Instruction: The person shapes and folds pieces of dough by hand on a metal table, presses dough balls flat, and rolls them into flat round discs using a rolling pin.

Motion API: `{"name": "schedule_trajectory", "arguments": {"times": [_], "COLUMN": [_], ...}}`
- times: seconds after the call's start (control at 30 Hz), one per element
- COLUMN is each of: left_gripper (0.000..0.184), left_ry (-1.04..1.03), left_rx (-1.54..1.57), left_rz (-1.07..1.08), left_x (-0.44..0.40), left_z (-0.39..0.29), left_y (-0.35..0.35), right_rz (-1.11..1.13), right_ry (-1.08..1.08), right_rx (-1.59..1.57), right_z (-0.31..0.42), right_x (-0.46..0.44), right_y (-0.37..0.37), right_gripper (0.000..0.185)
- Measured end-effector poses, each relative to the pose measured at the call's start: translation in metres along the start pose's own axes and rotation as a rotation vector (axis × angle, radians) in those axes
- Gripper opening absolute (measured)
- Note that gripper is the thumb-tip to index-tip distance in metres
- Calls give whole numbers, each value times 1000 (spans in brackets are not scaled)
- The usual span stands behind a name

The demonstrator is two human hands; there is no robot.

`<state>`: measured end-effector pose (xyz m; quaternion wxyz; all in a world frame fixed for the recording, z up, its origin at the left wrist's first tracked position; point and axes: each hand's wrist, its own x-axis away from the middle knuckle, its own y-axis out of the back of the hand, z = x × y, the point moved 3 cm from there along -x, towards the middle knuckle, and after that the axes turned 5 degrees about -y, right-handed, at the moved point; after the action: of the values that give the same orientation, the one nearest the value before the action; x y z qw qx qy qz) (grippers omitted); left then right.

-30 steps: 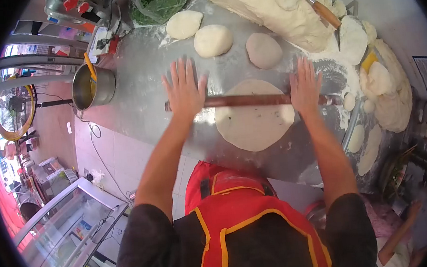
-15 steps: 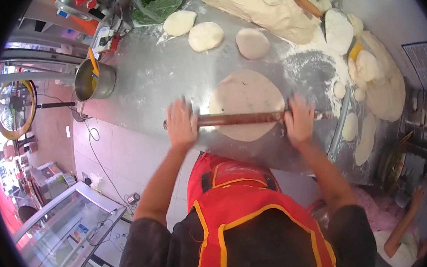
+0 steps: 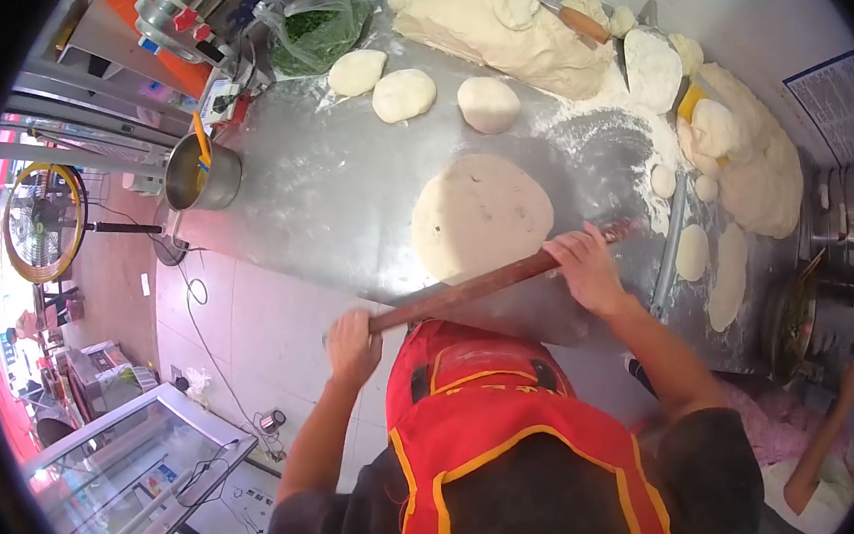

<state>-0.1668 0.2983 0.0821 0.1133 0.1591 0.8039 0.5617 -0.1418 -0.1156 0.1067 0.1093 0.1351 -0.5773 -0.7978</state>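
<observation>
Table (image 3: 321, 190): smooth grey metal, semi-gloss, powder-dusted at far right; rolling pin (image 3: 464, 292): reddish-brown wood, smooth, slight sheen; pot (image 3: 222, 175) at left: bare metal; apron (image 3: 519, 410): red cloth, matt; far bag (image 3: 321, 36): clear plastic, glossy, crinkled.

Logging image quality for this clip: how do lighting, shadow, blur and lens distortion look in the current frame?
Head view: pale glare on the metal table left of the flattened dough; a shadow crosses the dough's right side; rolling pin slightly soft at its ends; fisheye curvature, black corners.
</observation>
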Motion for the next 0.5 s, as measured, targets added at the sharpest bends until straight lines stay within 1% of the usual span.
{"name": "schedule_trajectory", "arguments": {"times": [0.03, 0.07, 0.13, 0.17, 0.2, 0.27, 0.37, 0.4, 0.5], "left_gripper": [32, 30, 27, 26, 27, 30, 33, 34, 31], "left_ry": [42, 135, 345, 464, 501, 572, 696, 691, 786], "left_rx": [18, 62, 152, 197, 239, 323, 277, 297, 309], "left_rz": [3, 24, 64, 92, 153, 276, 324, 260, 184], "left_x": [29, 57, 107, 126, 135, 139, 112, 103, 78], "left_z": [3, 5, 11, 15, 18, 28, 46, 55, 67], "left_y": [3, 4, -3, -9, -9, -3, 16, 20, 30], "right_rz": [-14, -28, -55, -81, -109, -93, -149, -194, -377], "right_ry": [68, 137, 219, 247, 275, 249, 264, 289, 449], "right_rx": [-7, -13, -6, -59, -111, -107, -129, -129, -122], "right_z": [11, 23, 45, 51, 58, 86, 132, 142, 169], "right_x": [-11, -23, -55, -70, -89, -144, -230, -254, -297], "right_y": [-2, -5, -17, -40, -63, -80, -90, -94, -100], "right_gripper": [43, 45, 55, 56, 58, 59, 57, 58, 59]}}
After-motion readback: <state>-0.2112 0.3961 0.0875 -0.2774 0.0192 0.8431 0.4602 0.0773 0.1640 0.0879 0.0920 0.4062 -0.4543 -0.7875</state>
